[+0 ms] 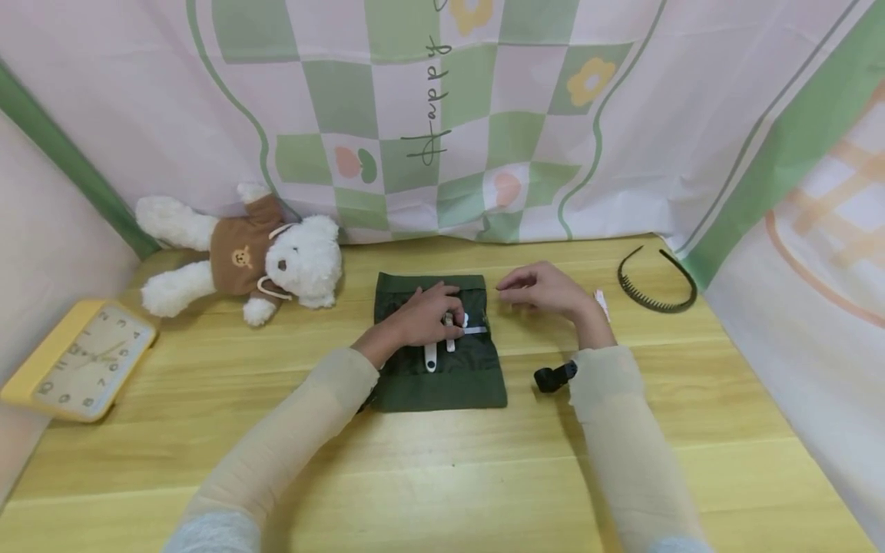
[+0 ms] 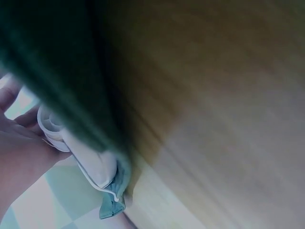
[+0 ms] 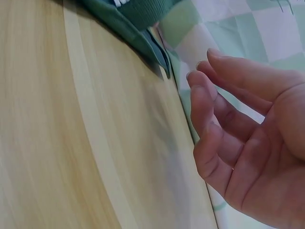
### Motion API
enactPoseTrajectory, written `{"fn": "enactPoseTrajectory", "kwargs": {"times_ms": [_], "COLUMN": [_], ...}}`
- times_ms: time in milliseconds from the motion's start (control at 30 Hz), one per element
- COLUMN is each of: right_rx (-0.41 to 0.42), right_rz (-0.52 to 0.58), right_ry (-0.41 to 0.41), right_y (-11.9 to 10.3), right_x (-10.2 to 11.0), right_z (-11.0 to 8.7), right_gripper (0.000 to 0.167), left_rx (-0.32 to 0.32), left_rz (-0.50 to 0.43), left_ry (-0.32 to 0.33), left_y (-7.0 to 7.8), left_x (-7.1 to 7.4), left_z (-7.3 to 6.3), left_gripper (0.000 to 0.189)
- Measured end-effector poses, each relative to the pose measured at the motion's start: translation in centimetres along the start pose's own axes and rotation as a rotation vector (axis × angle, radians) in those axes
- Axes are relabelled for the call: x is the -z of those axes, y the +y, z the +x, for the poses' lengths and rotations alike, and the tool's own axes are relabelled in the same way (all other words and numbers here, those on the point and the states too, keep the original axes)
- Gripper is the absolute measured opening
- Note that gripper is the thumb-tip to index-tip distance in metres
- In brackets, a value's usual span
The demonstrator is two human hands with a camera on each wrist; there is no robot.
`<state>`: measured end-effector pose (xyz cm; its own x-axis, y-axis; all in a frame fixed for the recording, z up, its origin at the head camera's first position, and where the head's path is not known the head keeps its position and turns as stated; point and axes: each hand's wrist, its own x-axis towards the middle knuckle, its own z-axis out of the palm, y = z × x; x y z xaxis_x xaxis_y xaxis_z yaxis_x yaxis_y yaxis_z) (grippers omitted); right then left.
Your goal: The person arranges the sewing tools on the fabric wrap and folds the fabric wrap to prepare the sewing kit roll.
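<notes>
A dark green fabric pouch (image 1: 439, 392) lies opened out flat on the table. On it sit several small white items, among them a long white piece with a dark dot (image 1: 431, 358) and a white strip (image 1: 474, 330). My left hand (image 1: 427, 316) rests over these items, fingers spread across the pouch and thumb near a small white piece (image 1: 451, 342). In the left wrist view a white roll-shaped thing (image 2: 51, 125) shows beside the hand. To the right of the pouch, my right hand (image 1: 542, 288) hovers above the table, fingers loosely bent and holding nothing.
A plush dog (image 1: 242, 253) in a brown top lies at the back left, near a yellow clock (image 1: 90, 361). At the back right is a dark toothed headband (image 1: 657, 307). A small pink-white thing (image 1: 601, 304) lies behind my right wrist. Printed cloth (image 1: 415, 192) hangs behind the table.
</notes>
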<state>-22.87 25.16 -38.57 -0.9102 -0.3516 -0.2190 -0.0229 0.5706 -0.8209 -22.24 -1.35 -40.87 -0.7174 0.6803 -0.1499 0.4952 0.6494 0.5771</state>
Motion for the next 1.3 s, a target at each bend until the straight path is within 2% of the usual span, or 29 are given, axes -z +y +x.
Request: {"fn": "enactPoseTrajectory", "kwargs": {"times_ms": [300, 633, 933, 1300], "right_rx": [-0.009, -0.055, -0.076, -0.093], "right_rz": [-0.004, 0.005, -0.005, 0.106], "right_ry": [0.062, 0.131, 0.198, 0.280], "right_y": [1.8, 3.0, 4.4, 6.4], "right_x": [2.0, 4.0, 5.6, 7.5], "right_z": [-1.8, -3.9, -5.0, -6.6], "right_gripper": [0.042, 0.050, 0.055, 0.054], "left_rx": [-0.004, 0.016, 0.020, 0.001], "left_rz": [0.002, 0.059, 0.093, 0.077], "left_ry": [0.014, -0.002, -0.022, -0.035], "left_y": [0.2, 0.1, 0.2, 0.0], "left_x": [-0.1, -0.1, -0.1, -0.1], "left_z": [0.1, 0.2, 0.1, 0.0], "left_gripper": [0.011, 0.031, 0.039, 0.041]}}
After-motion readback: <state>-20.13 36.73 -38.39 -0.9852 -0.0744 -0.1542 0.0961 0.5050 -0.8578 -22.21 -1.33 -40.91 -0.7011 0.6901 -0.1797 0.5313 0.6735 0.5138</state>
